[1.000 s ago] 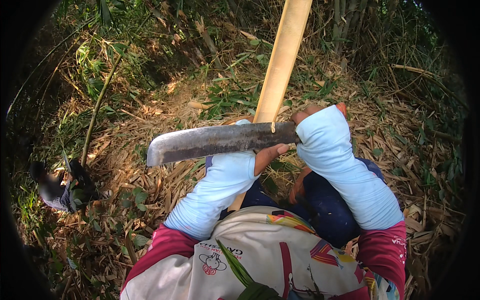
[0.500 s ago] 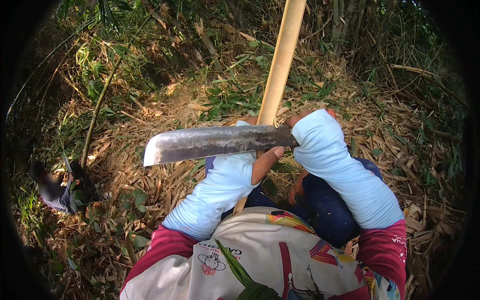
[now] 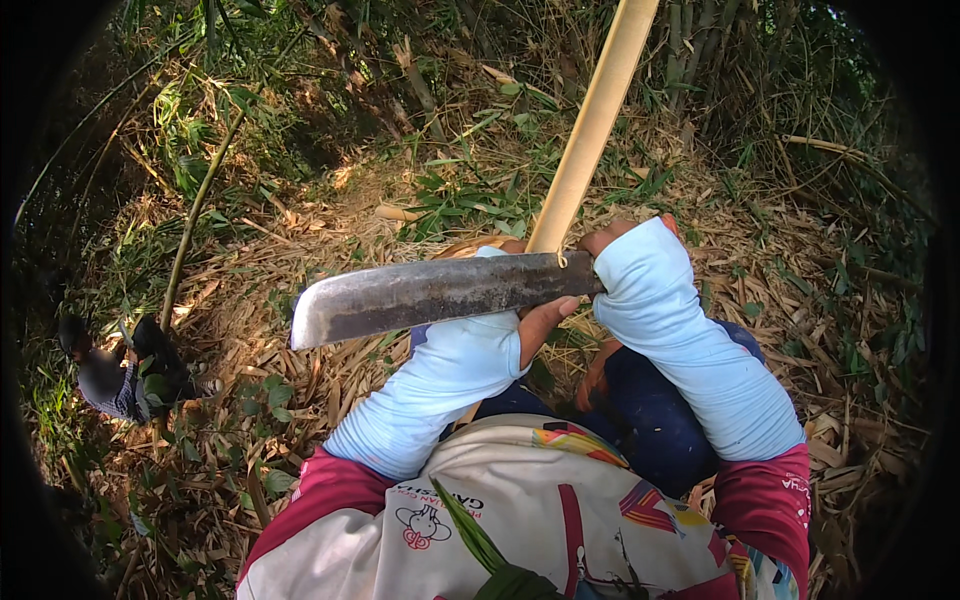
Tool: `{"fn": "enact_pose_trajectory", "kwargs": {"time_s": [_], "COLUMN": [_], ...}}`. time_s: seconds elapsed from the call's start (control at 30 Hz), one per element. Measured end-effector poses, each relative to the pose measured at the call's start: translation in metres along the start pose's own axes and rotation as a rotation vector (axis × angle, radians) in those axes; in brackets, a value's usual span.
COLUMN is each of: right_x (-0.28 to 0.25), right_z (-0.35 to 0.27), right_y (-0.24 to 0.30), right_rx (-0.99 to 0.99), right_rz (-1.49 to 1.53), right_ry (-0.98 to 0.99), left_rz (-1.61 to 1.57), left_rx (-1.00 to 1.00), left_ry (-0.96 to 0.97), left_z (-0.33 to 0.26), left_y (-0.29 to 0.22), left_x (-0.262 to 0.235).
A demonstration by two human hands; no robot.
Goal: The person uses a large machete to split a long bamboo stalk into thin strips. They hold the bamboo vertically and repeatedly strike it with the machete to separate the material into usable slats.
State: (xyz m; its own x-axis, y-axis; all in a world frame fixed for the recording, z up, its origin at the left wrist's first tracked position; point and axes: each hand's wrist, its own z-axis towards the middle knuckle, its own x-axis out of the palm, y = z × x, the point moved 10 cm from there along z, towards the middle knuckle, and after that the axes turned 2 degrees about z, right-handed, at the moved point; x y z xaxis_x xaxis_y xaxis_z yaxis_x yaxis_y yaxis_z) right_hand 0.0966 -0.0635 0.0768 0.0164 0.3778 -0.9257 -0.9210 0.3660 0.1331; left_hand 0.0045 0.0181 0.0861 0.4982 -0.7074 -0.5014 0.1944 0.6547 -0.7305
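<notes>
A long, pale split bamboo strip [image 3: 592,125] runs from my lap up past the top edge of view, tilted to the right. My left hand [image 3: 540,328] is closed round it, thumb showing below the blade and most fingers hidden. Across the strip lies a machete [image 3: 425,297], its dark, worn blade pointing left with a brighter tip. Gripping its handle is my right hand [image 3: 610,240], close beside the left. A thin curl of shaving [image 3: 562,260] sits where blade and strip meet. Pale blue sleeves cover both wrists.
Dry leaves and bamboo litter [image 3: 270,330] cover the ground. At the far left another person [image 3: 115,385] bends near a slender leaning stem [image 3: 195,215]. Bamboo clumps [image 3: 700,50] stand at the back. My bent knee [image 3: 665,420] is below my right hand.
The strip's far end has swung to the right. The machete has shifted slightly right, its tip lower. A small curl of shaving now shows at the blade.
</notes>
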Motion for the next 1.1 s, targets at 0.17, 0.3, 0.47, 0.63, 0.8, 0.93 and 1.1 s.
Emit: {"fn": "enact_pose_trajectory", "kwargs": {"time_s": [0.17,0.3,0.47,0.63,0.8,0.93,1.1], "right_x": [-0.005,-0.009,-0.011,-0.013,-0.009,-0.010,-0.015], "right_z": [-0.001,-0.002,-0.001,-0.002,0.000,0.000,-0.002], "right_y": [0.002,0.002,-0.001,0.000,-0.003,-0.004,-0.001], "right_rx": [0.001,0.003,-0.018,-0.014,-0.004,-0.003,-0.013], "right_rz": [-0.015,-0.029,-0.047,-0.080,-0.078,-0.061,-0.062], "right_ry": [-0.066,-0.112,-0.117,-0.144,-0.114,-0.113,-0.146], "left_rz": [-0.023,-0.055,-0.050,-0.172,-0.601,-0.663,-0.411], "left_rx": [0.002,-0.002,-0.226,-0.287,-0.440,-0.445,-0.362], "left_ry": [-0.016,-0.038,0.042,-0.045,0.092,0.161,0.091], "left_z": [-0.003,-0.004,-0.011,-0.014,-0.010,-0.010,-0.010], "left_y": [0.005,0.008,0.030,0.034,0.035,0.042,0.039], "left_x": [0.001,0.002,0.010,0.010,0.021,0.025,0.017]}}
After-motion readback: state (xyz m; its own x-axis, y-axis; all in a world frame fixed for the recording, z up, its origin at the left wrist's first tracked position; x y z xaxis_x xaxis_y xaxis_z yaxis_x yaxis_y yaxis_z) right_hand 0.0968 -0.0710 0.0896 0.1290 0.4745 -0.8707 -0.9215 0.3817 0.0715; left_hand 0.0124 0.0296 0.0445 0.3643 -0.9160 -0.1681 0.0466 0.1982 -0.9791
